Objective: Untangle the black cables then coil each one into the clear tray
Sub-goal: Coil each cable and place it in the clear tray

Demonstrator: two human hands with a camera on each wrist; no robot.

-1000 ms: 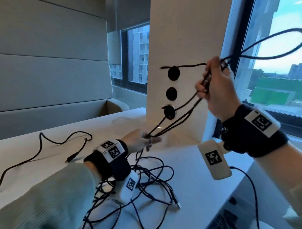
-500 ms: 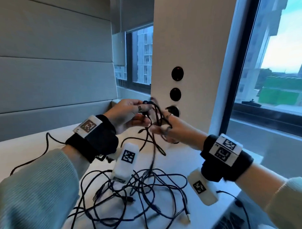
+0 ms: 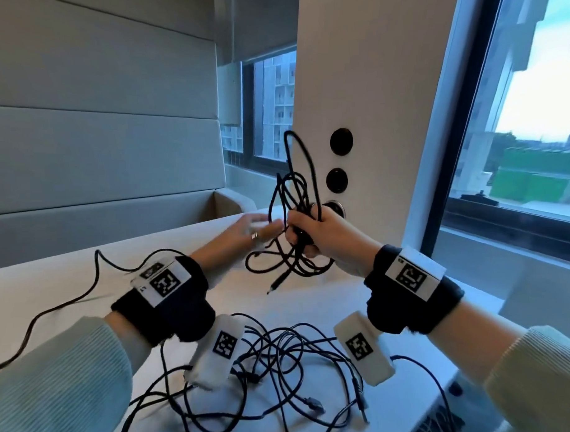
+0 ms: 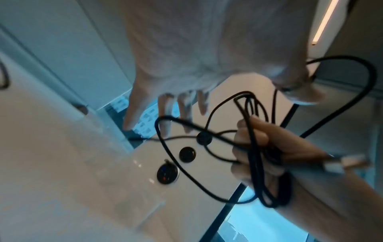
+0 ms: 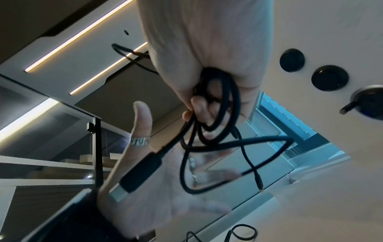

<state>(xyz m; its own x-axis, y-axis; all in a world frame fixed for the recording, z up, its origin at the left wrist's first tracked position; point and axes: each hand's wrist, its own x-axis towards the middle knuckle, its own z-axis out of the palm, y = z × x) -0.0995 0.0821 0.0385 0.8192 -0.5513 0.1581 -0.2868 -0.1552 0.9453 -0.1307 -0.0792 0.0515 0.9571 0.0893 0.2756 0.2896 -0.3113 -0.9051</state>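
My right hand (image 3: 305, 234) grips a loosely coiled black cable (image 3: 295, 189) in a fist, held up above the white table (image 3: 47, 288). Loops stick up out of the fist and a plug end (image 3: 278, 284) dangles below. In the right wrist view the coil (image 5: 219, 104) runs through my curled fingers (image 5: 199, 104). My left hand (image 3: 252, 231) is open just left of the coil, fingers straight (image 4: 165, 111), palm (image 5: 165, 172) toward it, holding nothing. A tangle of black cables (image 3: 273, 368) lies on the table beneath my wrists. No clear tray is in view.
A single black cable (image 3: 95, 280) trails across the table's left side. A white pillar (image 3: 369, 83) with three round black sockets (image 3: 337, 180) stands right behind my hands. The table's edge runs along the right by the window (image 3: 517, 143).
The right hand came down from high on the right and the cable was gathered into loops between both hands. The left hand has since let go and opened; the right holds the coil alone.
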